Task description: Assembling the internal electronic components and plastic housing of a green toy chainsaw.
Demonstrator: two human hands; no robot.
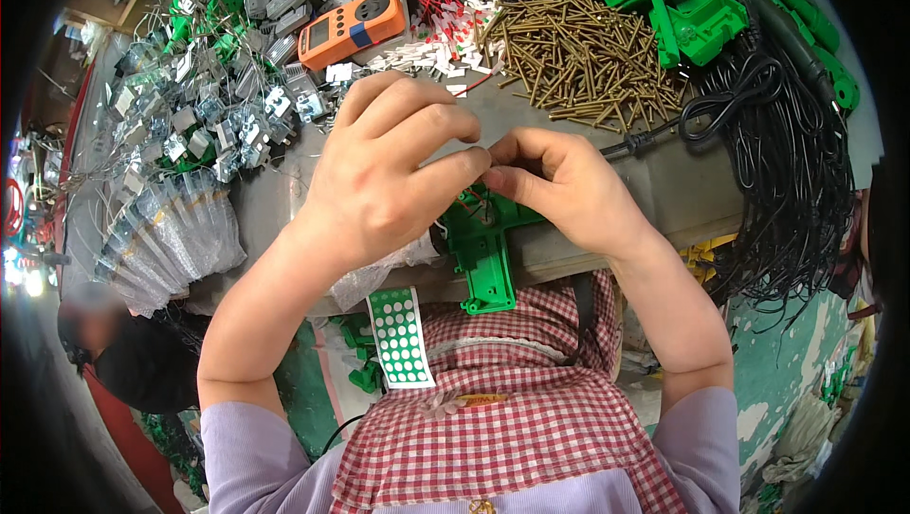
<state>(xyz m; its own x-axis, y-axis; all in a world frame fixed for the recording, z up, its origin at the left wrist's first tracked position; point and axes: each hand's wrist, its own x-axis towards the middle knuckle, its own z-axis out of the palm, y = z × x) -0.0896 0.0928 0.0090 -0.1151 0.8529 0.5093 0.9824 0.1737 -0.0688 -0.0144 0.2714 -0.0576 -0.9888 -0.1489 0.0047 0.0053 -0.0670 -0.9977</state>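
A green plastic housing half (pixel 485 263) lies at the table's near edge, its narrow end toward me. Thin wires show inside it. Over its far part, my left hand (pixel 384 168) is closed, with thumb and forefinger reaching in from the left. From the other side my right hand (pixel 569 182) pinches with thumb and forefinger, and the fingertips of both hands come together there. Whatever is between the fingers is too small or too hidden to name. A black cable (pixel 640 142) runs off to the right from behind my right hand.
Brass-coloured screws (pixel 588 54) are heaped at the back. An orange handheld meter (pixel 351 29) sits left of small white parts (pixel 441 52). Grey and metal components (pixel 204 121) and bubble-wrap pouches (pixel 175 239) cover the left; black cables (pixel 782 168) and green housings (pixel 697 17) the right. A sticker sheet (pixel 399 339) hangs in front.
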